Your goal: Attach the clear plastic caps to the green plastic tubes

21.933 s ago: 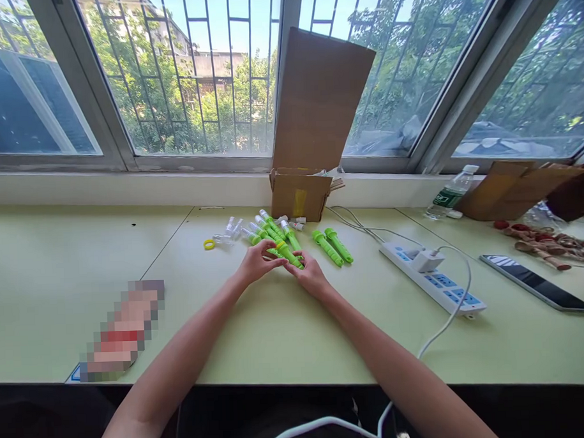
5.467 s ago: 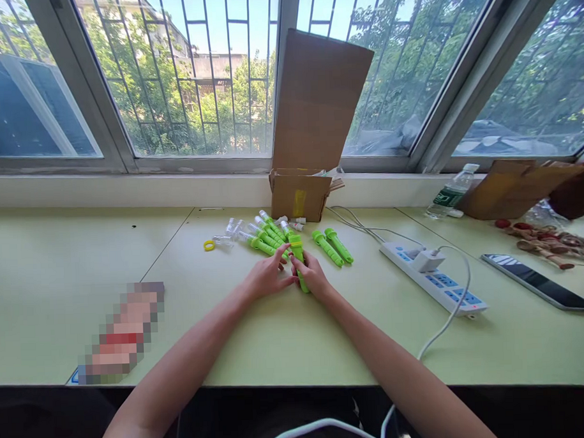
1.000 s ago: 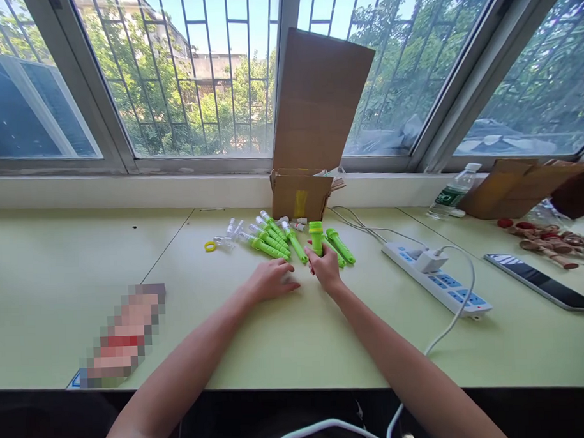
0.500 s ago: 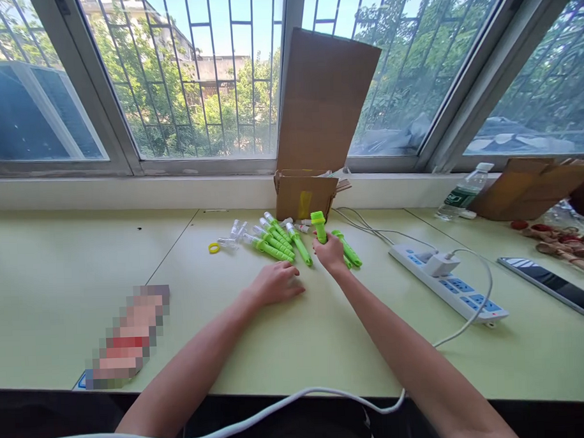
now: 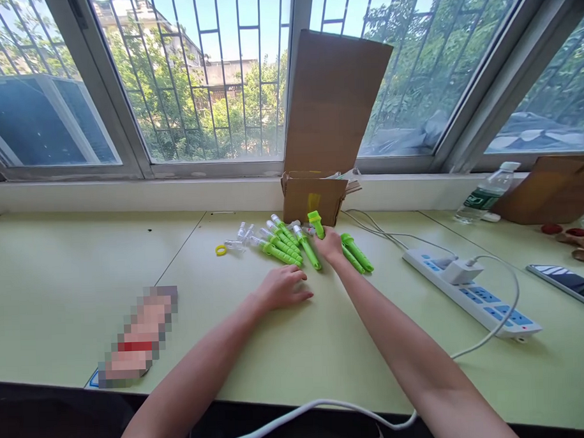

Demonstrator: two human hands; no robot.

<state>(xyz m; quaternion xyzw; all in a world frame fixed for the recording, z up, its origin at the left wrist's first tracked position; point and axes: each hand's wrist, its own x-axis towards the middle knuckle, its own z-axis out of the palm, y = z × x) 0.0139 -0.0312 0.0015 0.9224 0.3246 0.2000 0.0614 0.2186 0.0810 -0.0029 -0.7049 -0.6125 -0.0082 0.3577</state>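
Green tube: frame centre, tilted.
Right hand: fingers gripping its shaft; hold steady, well clear of neighbouring tubes.
Left hand: fingers loosely spread over the bench.

On the desk before you, tubes clustered ahead, a box behind them, a ring to their left, a power strip right, a phone farther right.

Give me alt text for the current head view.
A right hand holds a green tube near an open box; the left hand, apparently empty, is by more green tubes on a table. A power strip, bottle and phone are to the right.
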